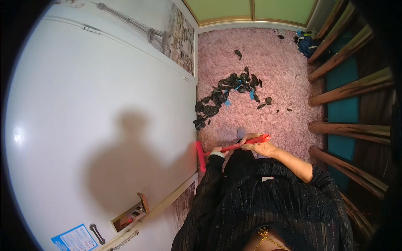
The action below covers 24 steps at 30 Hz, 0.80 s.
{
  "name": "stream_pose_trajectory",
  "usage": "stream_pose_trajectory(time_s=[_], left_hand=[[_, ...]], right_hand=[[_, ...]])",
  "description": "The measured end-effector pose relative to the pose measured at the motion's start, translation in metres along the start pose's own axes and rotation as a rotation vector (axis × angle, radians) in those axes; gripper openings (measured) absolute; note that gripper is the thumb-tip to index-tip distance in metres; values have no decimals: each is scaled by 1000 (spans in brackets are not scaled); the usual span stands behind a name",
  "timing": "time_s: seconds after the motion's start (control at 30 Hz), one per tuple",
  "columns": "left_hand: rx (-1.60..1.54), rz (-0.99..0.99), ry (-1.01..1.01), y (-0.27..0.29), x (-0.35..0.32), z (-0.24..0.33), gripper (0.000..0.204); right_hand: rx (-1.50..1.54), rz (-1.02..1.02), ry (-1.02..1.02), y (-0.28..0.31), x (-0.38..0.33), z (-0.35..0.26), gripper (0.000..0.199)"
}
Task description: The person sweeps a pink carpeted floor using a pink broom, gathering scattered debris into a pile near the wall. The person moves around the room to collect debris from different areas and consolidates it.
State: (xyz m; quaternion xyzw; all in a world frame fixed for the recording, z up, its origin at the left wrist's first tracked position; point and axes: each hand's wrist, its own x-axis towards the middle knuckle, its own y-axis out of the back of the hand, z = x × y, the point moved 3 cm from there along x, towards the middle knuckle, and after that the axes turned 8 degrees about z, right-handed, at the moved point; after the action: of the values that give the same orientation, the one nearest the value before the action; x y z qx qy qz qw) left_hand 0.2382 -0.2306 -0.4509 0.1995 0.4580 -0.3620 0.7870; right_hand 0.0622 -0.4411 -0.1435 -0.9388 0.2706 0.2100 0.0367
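Note:
Across the front of my body I hold a red T-shaped broom (233,147), its narrow head (200,156) close beside the white door at the left. My left hand (218,151) is closed round the handle nearer the head, with a pale band at the wrist. Near the handle's other end, my right hand (257,146) grips it with the palm partly turned up. Black crumpled scraps (220,97), looking like torn plastic, lie in a curved line on the pink carpet (289,92) ahead, with a few blue pieces (252,94) among them.
A white door (67,96) fills the left side. Brown wooden bars (351,90) line the right side, with a teal surface behind them. A dark blue bundle (307,45) lies in the far right corner. Green panels (222,9) stand at the far end.

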Motion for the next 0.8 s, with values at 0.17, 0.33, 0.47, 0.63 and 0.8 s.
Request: stream_pose_trajectory(time_s=[0.17, 0.33, 0.47, 0.63, 0.8], left_hand=[[663, -62, -489, -49, -56, 146, 25], [-866, -74, 115, -100, -35, 191, 18], [-865, -92, 189, -122, -50, 203, 19], [-739, 43, 313, -103, -76, 175, 25], [-528, 36, 440, -29, -23, 98, 27]], right_hand=[[-35, 157, 212, 26, 16, -62, 11], [-248, 240, 427, 43, 4, -125, 8], [-337, 329, 460, 48, -16, -152, 8], [-252, 221, 315, 50, -2, -141, 7], [13, -16, 63, 31, 52, -78, 13]])
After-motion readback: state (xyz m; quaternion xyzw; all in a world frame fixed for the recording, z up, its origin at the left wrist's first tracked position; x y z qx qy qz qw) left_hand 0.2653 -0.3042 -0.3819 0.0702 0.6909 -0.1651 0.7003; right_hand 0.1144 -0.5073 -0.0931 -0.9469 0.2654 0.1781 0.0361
